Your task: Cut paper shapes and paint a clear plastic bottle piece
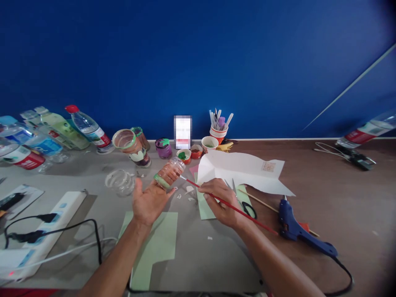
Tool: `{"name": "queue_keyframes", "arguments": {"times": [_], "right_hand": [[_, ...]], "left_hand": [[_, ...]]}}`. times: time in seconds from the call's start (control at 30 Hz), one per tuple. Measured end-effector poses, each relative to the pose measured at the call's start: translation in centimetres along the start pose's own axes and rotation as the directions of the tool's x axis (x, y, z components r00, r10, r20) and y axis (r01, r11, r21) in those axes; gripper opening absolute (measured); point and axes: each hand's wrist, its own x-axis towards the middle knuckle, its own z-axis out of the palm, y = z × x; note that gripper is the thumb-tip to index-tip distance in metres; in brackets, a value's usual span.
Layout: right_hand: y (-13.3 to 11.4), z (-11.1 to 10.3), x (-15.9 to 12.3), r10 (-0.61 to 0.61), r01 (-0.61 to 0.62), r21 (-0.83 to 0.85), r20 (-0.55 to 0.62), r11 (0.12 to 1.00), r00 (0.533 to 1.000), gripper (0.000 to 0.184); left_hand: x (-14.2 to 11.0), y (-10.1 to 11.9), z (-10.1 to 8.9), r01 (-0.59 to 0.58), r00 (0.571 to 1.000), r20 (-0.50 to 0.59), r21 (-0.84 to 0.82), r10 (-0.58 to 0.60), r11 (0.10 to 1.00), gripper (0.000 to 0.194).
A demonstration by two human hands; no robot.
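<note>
My left hand [148,201], palm up, supports a clear cut plastic bottle piece [172,170] with a green painted band near its lower end. Its fingers show through the clear wall; whether they are inside or behind it I cannot tell. My right hand [220,202] grips a paintbrush [241,211] by its long red handle. The brush tip is at the bottle piece's right side, and I cannot tell whether it touches. Just behind are a small cup of green paint [183,156] and a cup of red-brown paint [196,151]. A paper cup [209,144] with green inside stands beside them.
Scissors [247,208], white paper [238,171] and a blue glue gun [291,227] lie right. Green paper [163,243] lies in front. Painted cups [126,142], a clear bottle piece [120,182], several bottles [93,130] and a power strip [55,231] with cables occupy the left.
</note>
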Motion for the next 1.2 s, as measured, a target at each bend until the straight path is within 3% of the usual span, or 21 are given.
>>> {"name": "queue_keyframes", "arguments": {"times": [0.17,0.4,0.53,0.73,0.87,1.03,1.2], "right_hand": [[-0.1,-0.3,0.2,0.005,-0.004,0.024,-0.015,1.000,1.000,0.030],[0.1,-0.4,0.0,0.046,-0.045,0.028,-0.020,0.999,0.999,0.027],[-0.1,-0.5,0.0,0.065,-0.061,0.075,-0.050,0.995,0.997,0.029],[-0.2,-1.0,0.0,0.194,-0.174,0.142,-0.138,0.974,0.971,0.022],[0.0,-1.1,0.0,0.217,-0.197,0.140,-0.145,0.970,0.965,0.020],[0.0,-1.2,0.1,0.210,-0.196,0.118,-0.120,0.973,0.970,0.019],[0.0,-1.9,0.3,0.239,-0.227,0.114,-0.103,0.967,0.965,0.020]], "left_hand": [[0.0,0.0,0.3,-0.015,0.998,0.055,0.026,0.013,1.000,0.078],[-0.2,0.0,0.8,-0.032,0.999,0.031,0.036,0.031,0.999,0.079],[-0.3,-0.6,1.1,-0.084,0.996,0.030,0.166,0.080,0.983,0.080],[-0.3,-2.3,1.7,-0.287,0.954,0.210,0.421,0.216,0.860,0.066],[-0.2,-2.8,0.4,-0.354,0.929,0.275,0.475,0.247,0.805,0.059],[-0.2,-2.8,-1.6,-0.255,0.966,0.151,0.422,0.210,0.870,0.049],[0.0,-2.6,-1.1,-0.284,0.958,0.144,0.388,0.246,0.877,0.057]]}}
